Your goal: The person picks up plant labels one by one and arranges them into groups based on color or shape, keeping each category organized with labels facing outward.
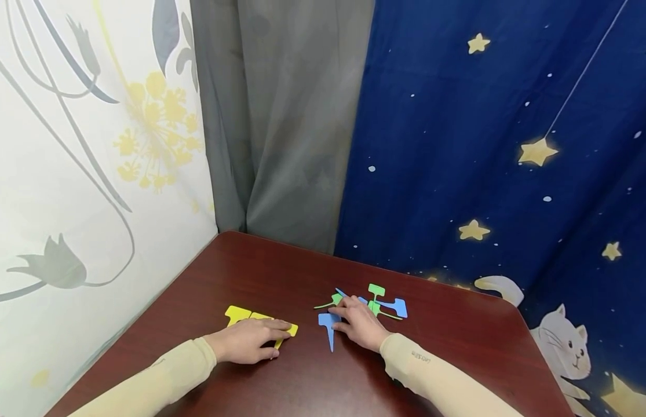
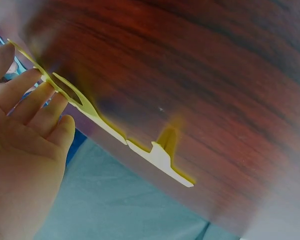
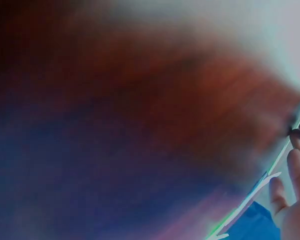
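Observation:
My left hand (image 1: 249, 340) lies over yellow T-shaped plant labels (image 1: 238, 313) at the left of the table. Its fingers are nearly straight and touch the labels, covering part of them. The left wrist view shows the fingertips along a row of flat yellow labels (image 2: 159, 159). My right hand (image 1: 361, 323) is over the coloured labels at the middle. Its thumb and index finger pinch the right end of a blue T-shaped label (image 1: 328, 320), whose pointed stem aims toward me. In the right wrist view, the fingers (image 3: 297, 172) show only at the right edge.
Beyond my right hand, green labels (image 1: 376, 289) and another blue label (image 1: 400, 307) lie loosely overlapped. The dark red table (image 1: 302, 382) meets a white patterned curtain (image 1: 161, 243) at left. Grey (image 1: 296, 145) and blue starry curtains (image 1: 432, 145) hang behind it.

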`<state>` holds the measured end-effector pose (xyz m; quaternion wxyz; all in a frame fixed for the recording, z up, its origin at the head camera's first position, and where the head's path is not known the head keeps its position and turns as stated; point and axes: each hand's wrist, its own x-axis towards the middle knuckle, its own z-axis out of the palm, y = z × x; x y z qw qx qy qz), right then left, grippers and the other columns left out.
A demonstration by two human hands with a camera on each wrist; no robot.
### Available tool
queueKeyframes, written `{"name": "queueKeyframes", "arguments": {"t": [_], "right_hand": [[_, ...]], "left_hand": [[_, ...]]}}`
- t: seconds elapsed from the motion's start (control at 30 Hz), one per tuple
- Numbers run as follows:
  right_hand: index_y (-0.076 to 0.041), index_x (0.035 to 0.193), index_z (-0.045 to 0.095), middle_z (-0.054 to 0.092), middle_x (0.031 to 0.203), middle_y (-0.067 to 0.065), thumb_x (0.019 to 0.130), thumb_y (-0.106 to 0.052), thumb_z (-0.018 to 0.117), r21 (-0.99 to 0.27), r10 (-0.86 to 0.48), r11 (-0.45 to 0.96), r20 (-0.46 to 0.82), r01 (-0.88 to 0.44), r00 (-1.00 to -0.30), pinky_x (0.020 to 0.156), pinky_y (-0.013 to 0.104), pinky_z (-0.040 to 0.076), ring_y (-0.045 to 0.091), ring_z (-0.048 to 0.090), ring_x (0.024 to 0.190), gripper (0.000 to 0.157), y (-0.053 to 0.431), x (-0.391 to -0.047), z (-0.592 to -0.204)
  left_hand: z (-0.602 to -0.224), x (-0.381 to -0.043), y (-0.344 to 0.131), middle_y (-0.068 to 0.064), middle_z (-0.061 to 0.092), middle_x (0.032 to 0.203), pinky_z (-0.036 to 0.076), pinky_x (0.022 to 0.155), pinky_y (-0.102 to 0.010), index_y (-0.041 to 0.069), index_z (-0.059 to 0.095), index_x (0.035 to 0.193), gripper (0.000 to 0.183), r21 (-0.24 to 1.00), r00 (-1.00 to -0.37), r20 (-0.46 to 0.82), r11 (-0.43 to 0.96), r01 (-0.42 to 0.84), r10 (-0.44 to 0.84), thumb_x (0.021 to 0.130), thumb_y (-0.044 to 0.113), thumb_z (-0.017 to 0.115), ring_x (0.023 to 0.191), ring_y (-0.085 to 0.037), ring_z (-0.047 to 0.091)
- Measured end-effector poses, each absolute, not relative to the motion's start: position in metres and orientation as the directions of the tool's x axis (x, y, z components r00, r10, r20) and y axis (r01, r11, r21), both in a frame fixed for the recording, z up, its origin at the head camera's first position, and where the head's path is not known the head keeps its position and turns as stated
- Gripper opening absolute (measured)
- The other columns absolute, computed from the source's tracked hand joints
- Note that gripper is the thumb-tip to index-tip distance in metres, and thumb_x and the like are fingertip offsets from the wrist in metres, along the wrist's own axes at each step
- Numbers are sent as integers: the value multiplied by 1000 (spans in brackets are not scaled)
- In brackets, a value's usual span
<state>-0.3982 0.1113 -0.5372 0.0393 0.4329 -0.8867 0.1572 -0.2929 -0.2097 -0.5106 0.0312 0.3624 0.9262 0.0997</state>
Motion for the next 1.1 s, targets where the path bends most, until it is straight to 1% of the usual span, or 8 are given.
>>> {"name": "queueKeyframes", "arguments": {"t": [0.37, 0.6, 0.67, 0.73, 0.83, 0.9, 0.97, 1.1], "right_hand": [[-15, 126, 72, 61, 106, -5, 93, -29, 75, -53, -852, 468, 240, -882, -466, 74, 20, 45, 8, 47, 92, 36, 114, -400, -531], [-19, 112, 77, 61, 95, -8, 90, -41, 76, -24, -842, 488, 249, -872, -478, 65, 18, 40, 6, 43, 84, 31, 117, -401, -527], [-20, 109, 78, 62, 96, -9, 89, -43, 77, -16, -836, 496, 262, -868, -483, 65, 20, 41, 7, 44, 85, 31, 117, -401, -527], [-21, 108, 78, 62, 100, -9, 88, -45, 77, -15, -828, 504, 274, -863, -489, 70, 23, 44, 8, 47, 91, 31, 118, -400, -526], [-22, 106, 78, 63, 113, -5, 87, -46, 77, -31, -818, 513, 286, -858, -499, 87, 33, 48, 13, 51, 108, 30, 117, -398, -525], [-22, 104, 78, 63, 121, -1, 87, -46, 77, -37, -815, 513, 291, -857, -501, 99, 42, 46, 18, 50, 120, 30, 116, -397, -524], [-21, 104, 78, 61, 129, 3, 87, -46, 78, -42, -815, 513, 291, -858, -501, 106, 51, 41, 24, 48, 128, 30, 115, -395, -524], [-21, 106, 77, 57, 138, 8, 88, -45, 77, -55, -816, 510, 287, -859, -503, 109, 62, 35, 33, 43, 138, 30, 110, -389, -526]], "left_hand": [[-511, -295, -210, 2, 52, 149, 50, 101, -41, 21, 63, 139, 43, 223, -749, -2, 730, 646, 663, 98, 35, 65, 133, -19, 52], [-509, -294, -210, 0, 52, 149, 50, 100, -40, 20, 64, 138, 44, 232, -751, -2, 730, 642, 661, 97, 35, 67, 131, -21, 55], [-509, -294, -210, -1, 52, 149, 51, 99, -40, 19, 63, 139, 45, 228, -749, 3, 729, 646, 663, 97, 35, 67, 130, -22, 55], [-510, -295, -211, -1, 52, 149, 51, 99, -41, 18, 62, 140, 46, 220, -746, 7, 727, 650, 666, 97, 35, 67, 131, -22, 55], [-510, -295, -211, -2, 52, 149, 51, 99, -42, 18, 62, 140, 47, 210, -747, 10, 729, 652, 665, 97, 36, 66, 131, -23, 55], [-510, -295, -211, -1, 52, 149, 51, 99, -42, 18, 62, 140, 47, 203, -750, 4, 733, 649, 662, 97, 36, 66, 132, -22, 54], [-509, -294, -211, -1, 52, 149, 50, 101, -42, 18, 62, 140, 47, 196, -753, -2, 738, 645, 658, 97, 36, 66, 133, -23, 53], [-507, -293, -208, 0, 52, 148, 48, 103, -43, 18, 62, 140, 47, 190, -756, -16, 745, 640, 654, 97, 36, 67, 135, -23, 51]]}}
